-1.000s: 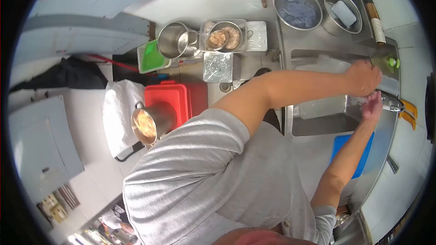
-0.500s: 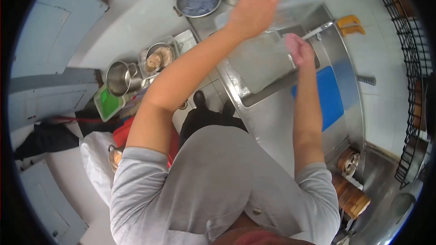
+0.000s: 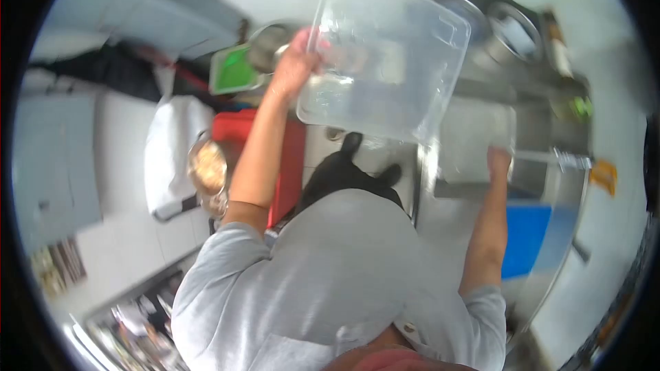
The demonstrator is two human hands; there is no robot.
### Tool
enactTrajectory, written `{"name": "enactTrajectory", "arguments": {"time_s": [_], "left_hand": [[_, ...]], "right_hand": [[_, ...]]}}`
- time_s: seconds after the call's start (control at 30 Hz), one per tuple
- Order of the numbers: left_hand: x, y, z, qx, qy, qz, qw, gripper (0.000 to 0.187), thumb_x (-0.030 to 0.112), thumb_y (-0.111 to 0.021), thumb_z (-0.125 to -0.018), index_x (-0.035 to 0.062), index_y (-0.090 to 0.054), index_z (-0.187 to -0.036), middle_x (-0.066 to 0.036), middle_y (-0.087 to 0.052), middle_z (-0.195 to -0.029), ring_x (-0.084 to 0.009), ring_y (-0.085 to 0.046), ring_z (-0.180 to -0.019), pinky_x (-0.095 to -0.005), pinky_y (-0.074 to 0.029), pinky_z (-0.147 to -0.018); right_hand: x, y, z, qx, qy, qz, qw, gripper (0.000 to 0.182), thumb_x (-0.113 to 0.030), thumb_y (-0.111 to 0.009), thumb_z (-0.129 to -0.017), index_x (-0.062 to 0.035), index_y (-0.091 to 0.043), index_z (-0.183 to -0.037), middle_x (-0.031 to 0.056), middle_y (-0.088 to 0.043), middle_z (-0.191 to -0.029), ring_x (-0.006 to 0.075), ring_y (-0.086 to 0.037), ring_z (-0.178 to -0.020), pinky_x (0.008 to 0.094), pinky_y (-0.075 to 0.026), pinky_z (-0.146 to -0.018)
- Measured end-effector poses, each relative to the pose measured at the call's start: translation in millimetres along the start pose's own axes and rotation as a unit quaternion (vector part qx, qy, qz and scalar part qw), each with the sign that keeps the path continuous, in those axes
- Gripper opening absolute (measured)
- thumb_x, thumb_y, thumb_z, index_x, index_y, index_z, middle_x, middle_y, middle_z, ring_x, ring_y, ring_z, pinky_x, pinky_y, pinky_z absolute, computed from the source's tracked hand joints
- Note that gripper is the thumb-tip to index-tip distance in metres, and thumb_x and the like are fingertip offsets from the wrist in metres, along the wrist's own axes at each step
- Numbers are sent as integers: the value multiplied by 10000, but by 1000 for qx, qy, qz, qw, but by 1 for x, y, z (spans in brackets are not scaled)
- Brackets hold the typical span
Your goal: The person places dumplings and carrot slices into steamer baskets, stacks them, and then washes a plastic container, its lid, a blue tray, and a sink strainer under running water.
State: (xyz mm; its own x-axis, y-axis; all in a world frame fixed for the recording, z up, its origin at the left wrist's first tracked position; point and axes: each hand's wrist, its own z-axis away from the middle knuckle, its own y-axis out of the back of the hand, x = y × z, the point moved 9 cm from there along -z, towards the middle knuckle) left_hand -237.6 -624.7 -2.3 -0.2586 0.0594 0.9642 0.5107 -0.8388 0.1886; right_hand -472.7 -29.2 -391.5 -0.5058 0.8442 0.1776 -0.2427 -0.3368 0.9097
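Observation:
My left hand (image 3: 297, 69) grips the left edge of a large clear plastic container (image 3: 388, 62), with its thumb and fingers closed on the wall. Wet and blurred, the container hangs tilted in the air between the counter on the left and the sink. My right hand (image 3: 500, 160) is closed at the end of a metal faucet spout (image 3: 540, 156) over the sink (image 3: 529, 182); blur hides its exact finger grip. Beside that hand, a translucent, shallow-looking piece (image 3: 474, 130) lies in the sink.
A blue board (image 3: 526, 240) lies right of the sink. Steel bowls (image 3: 512, 34) stand at the back. To the left are a green-bottomed tray (image 3: 235, 71), a red box (image 3: 292, 158), a pan of food (image 3: 208, 167) and a white bag (image 3: 172, 154).
My left hand has moved left from above the sink, and the clear container now hangs from it in plain view. The camera view has turned left. My right hand stays by the spout.

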Motion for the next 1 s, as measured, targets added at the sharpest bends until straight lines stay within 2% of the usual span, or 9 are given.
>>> {"name": "enactTrajectory", "arguments": {"time_s": [0.07, 0.13, 0.53, 0.63, 0.7, 0.73, 0.77, 0.83, 1.0], "left_hand": [[-55, 81, 32, 71, 49, 46, 995, 625, -1, -539, -779, 102, -544, -1395, -59, -622, -1028, -139, -564, -691, -273, -489, -658], [-119, 155, 71, 119, 108, 259, 952, 559, 29, -551, -839, 110, -543, -1392, -48, -637, -1121, -148, -622, -863, -308, -521, -648], [-374, 531, 145, 505, 273, 224, 787, 458, -54, -496, -866, -23, -502, -1323, -196, -558, -1171, -297, -587, -847, -453, -539, -723], [-471, 593, 101, 477, 281, 273, 787, 396, -73, -457, -912, -38, -549, -1296, -220, -549, -1219, -328, -602, -946, -508, -561, -810], [-538, 652, 58, 227, 193, -140, 944, 289, -22, -530, -911, -24, -633, -1181, -183, -660, -1092, -301, -623, -899, -434, -552, -821], [-487, 618, 32, 166, 96, -301, 934, 278, 3, -576, -895, -2, -663, -1159, -168, -698, -1061, -281, -630, -871, -395, -550, -808], [-412, 555, 1, 54, -24, -520, 852, 364, 84, -681, -844, 40, -677, -1205, -150, -731, -1119, -229, -667, -896, -326, -546, -796], [-491, 591, -33, 5, -150, -503, 851, 461, 219, -738, -833, 74, -684, -1268, -167, -709, -1224, -322, -691, -1071, -380, -545, -926], [-597, 589, -101, 66, 256, -286, 921, 543, 254, -628, -975, -76, -523, -1392, -287, -581, -1367, -385, -554, -1267, -479, -396, -1122]], "right_hand": [[-71, -95, -8, 42, 236, -127, 962, 300, -355, -534, -975, -179, -775, -1007, 148, -739, -1015, 352, -689, -850, 500, -542, -792], [-128, -94, 20, -259, 41, -134, 956, 304, -327, -623, -899, -83, -755, -1023, 186, -725, -1058, 401, -681, -942, 468, -552, -861], [-93, -171, 31, -144, -229, -622, 735, 416, -372, -573, -936, -40, -728, -1132, 197, -743, -1057, 361, -716, -995, 464, -546, -829], [-115, -59, 33, -120, -83, -370, 917, 457, -387, -592, -907, 5, -726, -1098, 233, -737, -996, 396, -710, -966, 480, -541, -831], [-143, 24, 29, -71, -7, -328, 942, 406, -326, -587, -885, 4, -721, -1079, 241, -729, -974, 411, -700, -942, 489, -541, -797], [-139, 50, 38, -12, 19, -387, 922, 367, -297, -583, -883, -8, -726, -1058, 235, -727, -948, 405, -698, -915, 495, -540, -763], [-121, 7, 46, -75, 149, 41, 985, 300, -259, -544, -906, -50, -735, -1004, 207, -713, -894, 394, -676, -849, 516, -519, -701], [-124, 73, 57, -52, 23, 21, 998, 278, -272, -511, -961, -102, -731, -964, 201, -689, -891, 413, -646, -855, 526, -517, -743], [-43, 174, 128, 91, -345, -248, 901, 473, -463, -582, -975, -12, -684, -873, 198, -687, -845, 342, -654, -813, 460, -490, -740]]}}
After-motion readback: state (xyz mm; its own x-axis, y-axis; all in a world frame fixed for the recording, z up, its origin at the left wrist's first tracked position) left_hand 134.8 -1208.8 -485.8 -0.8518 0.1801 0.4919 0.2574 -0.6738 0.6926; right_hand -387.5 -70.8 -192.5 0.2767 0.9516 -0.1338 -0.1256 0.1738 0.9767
